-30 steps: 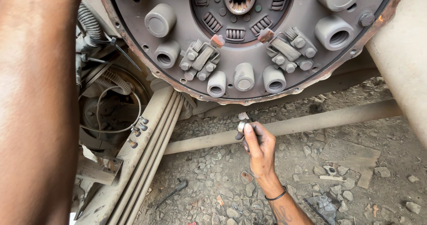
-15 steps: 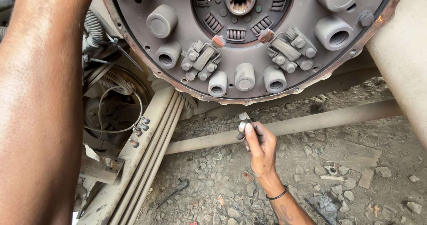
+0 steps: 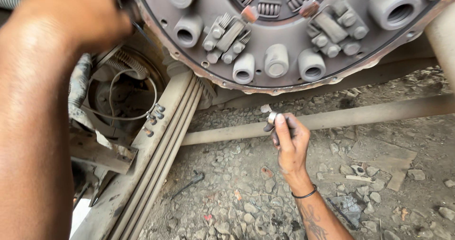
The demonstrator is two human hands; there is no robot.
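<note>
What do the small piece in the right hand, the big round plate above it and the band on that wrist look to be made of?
Small piece pinched by the right hand: looks like bright bare metal, going by its silvery glint; its shape is hard to tell. Big round plate: apparently cast iron or steel, dull grey-brown with rust along the rim. Wrist band: thin, black, likely rubber or cord; too small to tell.

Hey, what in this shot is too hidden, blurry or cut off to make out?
Head view:
- Left hand: blurred by motion; what it grips cannot be told.
- Small metal part in the right hand: fingers cover most of it.
- Round metal plate: top cut off by the frame edge.
</note>
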